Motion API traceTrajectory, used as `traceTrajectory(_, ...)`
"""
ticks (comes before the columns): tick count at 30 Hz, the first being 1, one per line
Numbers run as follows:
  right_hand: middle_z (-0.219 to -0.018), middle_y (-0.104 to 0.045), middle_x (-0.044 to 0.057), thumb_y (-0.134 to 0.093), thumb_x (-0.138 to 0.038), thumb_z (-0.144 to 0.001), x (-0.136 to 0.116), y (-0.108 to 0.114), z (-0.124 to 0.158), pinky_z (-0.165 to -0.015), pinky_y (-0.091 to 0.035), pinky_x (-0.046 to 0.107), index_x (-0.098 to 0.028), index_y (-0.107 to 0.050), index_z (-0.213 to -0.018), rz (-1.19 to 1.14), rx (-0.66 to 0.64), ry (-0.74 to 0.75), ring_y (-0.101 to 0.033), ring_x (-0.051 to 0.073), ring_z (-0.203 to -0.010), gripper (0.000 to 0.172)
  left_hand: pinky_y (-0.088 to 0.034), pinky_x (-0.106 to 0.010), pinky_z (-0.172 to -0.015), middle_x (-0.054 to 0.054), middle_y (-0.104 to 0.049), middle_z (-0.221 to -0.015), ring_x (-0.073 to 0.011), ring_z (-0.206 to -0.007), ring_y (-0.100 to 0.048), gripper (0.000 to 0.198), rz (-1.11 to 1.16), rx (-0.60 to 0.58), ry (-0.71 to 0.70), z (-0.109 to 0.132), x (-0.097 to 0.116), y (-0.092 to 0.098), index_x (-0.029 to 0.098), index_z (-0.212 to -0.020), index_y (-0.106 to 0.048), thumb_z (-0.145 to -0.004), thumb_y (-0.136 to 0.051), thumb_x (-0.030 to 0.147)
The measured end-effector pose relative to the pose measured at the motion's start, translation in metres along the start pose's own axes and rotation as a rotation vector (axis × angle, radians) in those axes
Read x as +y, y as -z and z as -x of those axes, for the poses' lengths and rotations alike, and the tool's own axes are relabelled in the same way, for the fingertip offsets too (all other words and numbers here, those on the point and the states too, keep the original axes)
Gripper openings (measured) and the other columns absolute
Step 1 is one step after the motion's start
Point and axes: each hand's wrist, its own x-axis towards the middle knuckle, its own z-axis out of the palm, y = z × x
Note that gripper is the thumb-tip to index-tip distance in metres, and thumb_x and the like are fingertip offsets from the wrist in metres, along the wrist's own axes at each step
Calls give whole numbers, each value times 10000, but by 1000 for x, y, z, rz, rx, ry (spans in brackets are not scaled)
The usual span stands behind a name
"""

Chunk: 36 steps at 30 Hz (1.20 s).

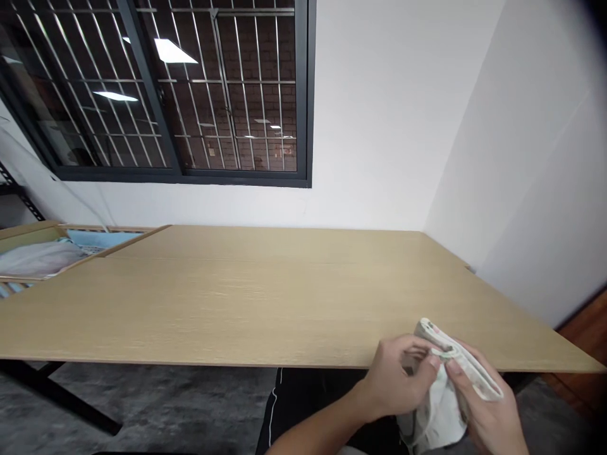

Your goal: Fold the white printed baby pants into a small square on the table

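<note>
Over the table's front edge, at the lower right, I hold a white cloth [443, 411] with a faint pink and green print. Its upper part is a thick folded band, and the rest hangs down below my fingers. My left hand [403, 373] is closed in a pinch, thumb and fingertips on the near side of the band. On the other side my right hand [486, 392] grips the band, its thumb pressed close to the left thumb. The two thumbs almost meet at a small gathered fold. What kind of cloth item it is, I cannot make out.
A wide light wood table [265, 284] reaches to the white wall [370, 114]. At the left stands a wooden crib [137, 239] with light blue lining and whitish bedding. Behind is a barred window [237, 95]. A dark table leg [71, 398] shows over the grey floor [190, 404].
</note>
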Motion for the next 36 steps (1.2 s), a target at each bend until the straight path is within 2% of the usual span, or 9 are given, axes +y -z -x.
traceTrajectory(3,-1137,-766,105,-752,-539,-842,-20,-5,-20,-955,-607,384,-254,-792,-1134,12,-212,144,-726,335,-1095,410,-596,-323,-930,-127,-796,-1079,-212,-989,-747,330,-29,49,-7,-10,19,33,136,-1086,-752,-939,-648,413)
traceTrajectory(7,-1212,-709,83,-649,-487,-967,-52,-8,-60,-1035,-531,358,-265,-778,-1188,118,-202,403,-677,251,-1129,339,-574,-326,-921,-103,-773,-1029,-208,-977,-716,348,-185,248,-101,-29,48,105,158,-1031,-719,-926,-670,487)
traceTrajectory(10,-1179,-721,71,-652,-500,-973,-71,-18,-87,-964,-551,343,-269,-746,-1221,186,-224,471,-691,226,-1051,351,-558,-316,-904,-94,-753,-1002,-202,-968,-699,317,-350,335,-225,-36,69,154,163,-1025,-699,-942,-664,466)
traceTrajectory(14,-1110,-725,82,-658,-467,-981,-87,-44,-105,-700,-577,286,-233,-625,-1269,185,-382,545,-692,177,-811,372,-556,-309,-847,-69,-731,-1000,-180,-917,-679,247,-554,435,-397,-30,102,191,206,-1112,-647,-968,-628,406)
traceTrajectory(18,-1036,-695,74,-519,-303,-1052,-101,-75,-121,-696,-563,292,-229,-576,-1127,192,-464,823,-667,174,-801,120,-525,-319,-769,-53,-682,-894,-178,-818,-627,214,-869,304,-498,-23,140,212,231,-920,-673,-1011,-489,290)
traceTrajectory(21,-1164,-664,111,-418,-186,-1056,-108,-98,-136,-827,-558,349,-224,-618,-1060,340,-502,1048,-658,216,-978,204,-504,-331,-822,-52,-679,-936,-189,-863,-614,286,-1112,208,-410,-28,151,228,238,-972,-694,-1004,-413,199)
traceTrajectory(25,-1200,-662,136,-390,-140,-1046,-96,-132,-156,-936,-501,416,-196,-675,-1160,562,-540,1129,-583,272,-1094,312,-488,-354,-951,-55,-688,-1051,-207,-1000,-625,326,-1230,166,-174,-43,128,250,232,-1093,-669,-1008,-357,200)
traceTrajectory(30,-1257,-668,156,-419,-119,-1022,-42,-181,-173,-963,-405,420,-180,-719,-1185,838,-609,985,-495,300,-1115,347,-415,-399,-1125,-104,-603,-1404,-257,-1315,-539,366,-1399,-9,176,-62,65,274,209,-1337,-556,-1029,-362,253)
traceTrajectory(36,-1268,-643,181,-393,-108,-1021,26,-230,-183,-985,-371,384,-125,-720,-1182,984,-884,783,-513,280,-1126,365,-496,-420,-1045,-127,-663,-1289,-267,-1190,-625,258,-1493,-115,366,-83,-12,294,181,-1220,-632,-1025,-506,295)
